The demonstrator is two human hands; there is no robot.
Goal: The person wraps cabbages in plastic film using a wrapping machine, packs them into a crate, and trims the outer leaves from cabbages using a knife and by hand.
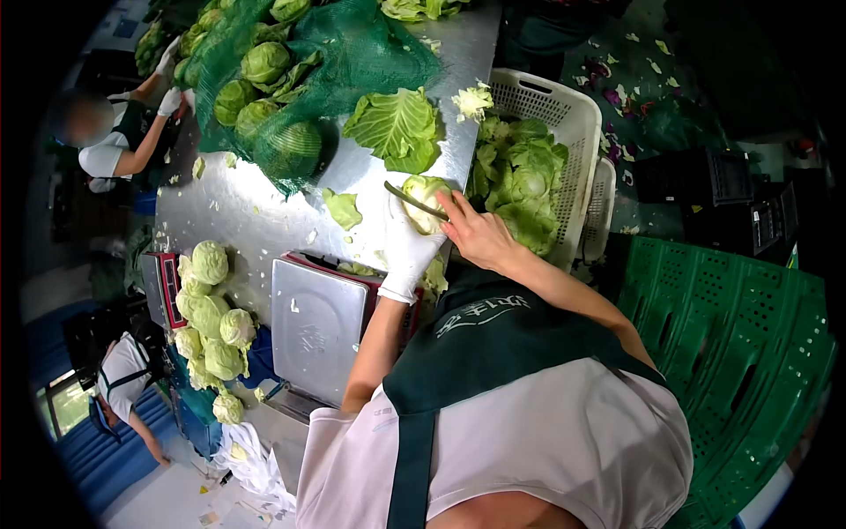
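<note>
Metal table (pixel 238 212): right edge adjoins the crate (pixel 577 123); more working room leftward; cabbage (pixel 432 187) held at that edge, likely firm, moderately heavy, leaves slippery, tearable; grip low around the body; left hand (pixel 405 254) half-open, cupping it; right hand (pixel 483 238) bent-fingered against it, at a thin dark strip (pixel 410 202), possibly a blade.

This looks like a produce packing or sorting room: cabbages in green netting (pixel 361 48) cover a metal table (pixel 256 225) beside a weighing scale (pixel 319 326). Trimmed leaves litter the floor (pixel 617 66) near large plastic crates (pixel 723 344), and aproned workers stand around.
</note>
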